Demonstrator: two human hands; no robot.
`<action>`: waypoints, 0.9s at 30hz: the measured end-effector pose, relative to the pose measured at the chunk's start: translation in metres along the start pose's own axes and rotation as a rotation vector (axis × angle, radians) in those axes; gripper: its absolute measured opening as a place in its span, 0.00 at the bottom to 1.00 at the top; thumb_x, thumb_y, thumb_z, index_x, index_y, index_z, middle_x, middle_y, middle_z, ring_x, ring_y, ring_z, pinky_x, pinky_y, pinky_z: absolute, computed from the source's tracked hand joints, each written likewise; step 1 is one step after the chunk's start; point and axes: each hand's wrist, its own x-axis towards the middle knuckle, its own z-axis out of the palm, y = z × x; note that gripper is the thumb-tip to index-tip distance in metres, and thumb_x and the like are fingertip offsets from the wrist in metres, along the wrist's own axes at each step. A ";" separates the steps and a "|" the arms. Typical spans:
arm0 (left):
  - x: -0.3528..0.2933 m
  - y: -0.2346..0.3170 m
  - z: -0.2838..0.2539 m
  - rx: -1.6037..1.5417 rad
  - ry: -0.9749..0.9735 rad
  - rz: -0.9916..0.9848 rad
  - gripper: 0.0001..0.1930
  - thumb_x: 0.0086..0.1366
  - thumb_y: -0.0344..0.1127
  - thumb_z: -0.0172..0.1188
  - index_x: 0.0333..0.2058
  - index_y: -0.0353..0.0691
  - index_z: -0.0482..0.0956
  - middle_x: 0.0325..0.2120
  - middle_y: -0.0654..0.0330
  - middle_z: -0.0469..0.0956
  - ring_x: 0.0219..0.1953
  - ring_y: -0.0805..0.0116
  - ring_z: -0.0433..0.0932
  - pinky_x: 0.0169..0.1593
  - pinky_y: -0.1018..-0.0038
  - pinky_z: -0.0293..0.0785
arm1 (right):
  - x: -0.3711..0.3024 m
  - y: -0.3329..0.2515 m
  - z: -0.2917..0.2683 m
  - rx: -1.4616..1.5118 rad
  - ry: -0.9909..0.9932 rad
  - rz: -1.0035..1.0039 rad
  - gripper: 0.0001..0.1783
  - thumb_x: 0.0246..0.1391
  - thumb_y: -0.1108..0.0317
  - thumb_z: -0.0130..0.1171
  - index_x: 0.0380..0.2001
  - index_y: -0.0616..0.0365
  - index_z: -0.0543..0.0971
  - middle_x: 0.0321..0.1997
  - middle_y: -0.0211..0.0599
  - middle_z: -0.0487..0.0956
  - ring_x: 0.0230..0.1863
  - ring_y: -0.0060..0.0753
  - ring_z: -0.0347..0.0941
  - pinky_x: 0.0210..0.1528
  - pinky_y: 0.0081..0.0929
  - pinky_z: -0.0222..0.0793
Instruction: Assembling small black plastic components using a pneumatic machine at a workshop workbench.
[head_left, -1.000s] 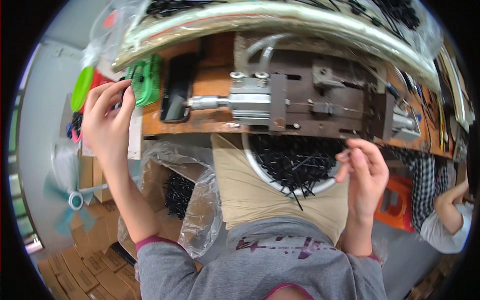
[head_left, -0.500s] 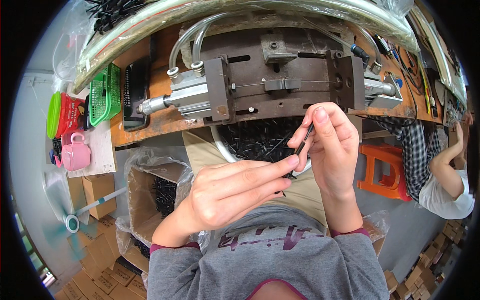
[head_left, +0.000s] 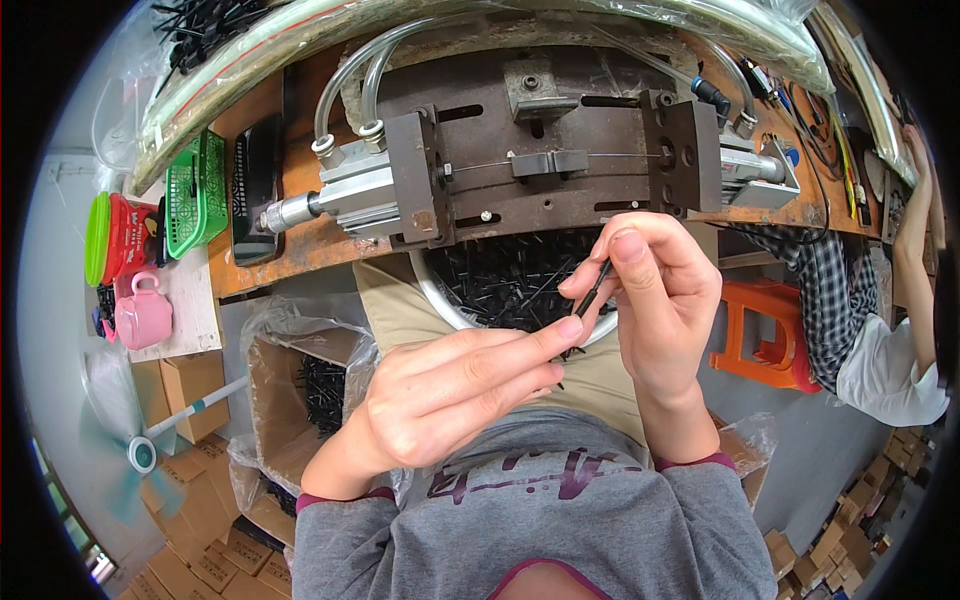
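My right hand (head_left: 665,310) pinches a thin black rod-shaped piece (head_left: 594,288) between thumb and fingers, tilted over my lap. My left hand (head_left: 430,395) reaches in from the left, its fingertips against the rod's lower end. Ends of other small black pieces (head_left: 572,353) poke out below the left fingers; the palm hides the rest. Behind my hands, a white-rimmed round container (head_left: 432,293) holds a heap of black thin pieces (head_left: 510,285). Beyond it stands a brown metal fixture (head_left: 590,206) with a small dark block (head_left: 550,163) on a thin rod across its middle.
Silver cylinders (head_left: 365,200) with clear hoses flank the fixture on the wooden bench (head_left: 250,275). A green basket (head_left: 197,195) and pink mug (head_left: 145,315) stand left. Below is a plastic-lined carton (head_left: 275,390). An orange stool (head_left: 755,335) and another person (head_left: 885,365) are at right.
The view has shifted slightly, moving the fixture left in the picture. My hands have drawn a little closer together, and the rod lies more in line between both hands' fingertips.
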 end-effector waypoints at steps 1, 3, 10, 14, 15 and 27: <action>0.000 0.000 0.000 0.001 0.002 -0.005 0.16 0.42 0.28 0.74 0.33 0.32 0.87 0.43 0.50 0.84 0.34 0.64 0.84 0.35 0.74 0.83 | 0.000 0.000 0.000 -0.042 -0.006 -0.021 0.13 0.69 0.68 0.51 0.37 0.69 0.75 0.33 0.41 0.76 0.28 0.30 0.81 0.17 0.19 0.76; -0.001 -0.001 0.000 0.003 0.007 -0.016 0.16 0.42 0.28 0.74 0.33 0.32 0.87 0.43 0.50 0.84 0.34 0.64 0.84 0.35 0.74 0.83 | -0.004 -0.001 0.003 -0.015 -0.017 -0.006 0.10 0.68 0.71 0.52 0.39 0.70 0.76 0.31 0.45 0.80 0.24 0.28 0.79 0.22 0.19 0.75; -0.003 -0.003 0.001 -0.050 0.033 -0.034 0.16 0.43 0.29 0.74 0.34 0.32 0.86 0.43 0.49 0.84 0.35 0.62 0.84 0.36 0.73 0.82 | -0.006 -0.001 0.007 0.083 -0.038 0.041 0.08 0.68 0.73 0.51 0.41 0.70 0.75 0.31 0.46 0.82 0.23 0.27 0.80 0.25 0.20 0.76; -0.003 -0.003 0.002 -0.059 0.034 -0.041 0.16 0.43 0.29 0.75 0.34 0.32 0.86 0.43 0.49 0.84 0.35 0.62 0.84 0.35 0.73 0.82 | -0.006 -0.001 0.006 0.098 -0.038 0.058 0.09 0.68 0.73 0.51 0.42 0.69 0.75 0.31 0.46 0.82 0.23 0.27 0.80 0.25 0.20 0.76; -0.002 -0.003 0.001 -0.057 0.033 -0.040 0.17 0.43 0.29 0.75 0.34 0.31 0.86 0.43 0.49 0.84 0.35 0.62 0.84 0.35 0.73 0.82 | -0.005 -0.002 0.006 0.104 -0.035 0.067 0.09 0.68 0.73 0.51 0.42 0.69 0.75 0.31 0.46 0.82 0.23 0.27 0.80 0.25 0.20 0.76; 0.016 -0.013 0.009 0.220 0.131 -0.229 0.15 0.45 0.28 0.74 0.36 0.35 0.84 0.52 0.48 0.79 0.41 0.58 0.82 0.43 0.68 0.80 | 0.128 -0.055 -0.012 -1.018 0.131 -0.784 0.05 0.52 0.73 0.66 0.33 0.59 0.84 0.28 0.33 0.82 0.26 0.23 0.76 0.30 0.21 0.70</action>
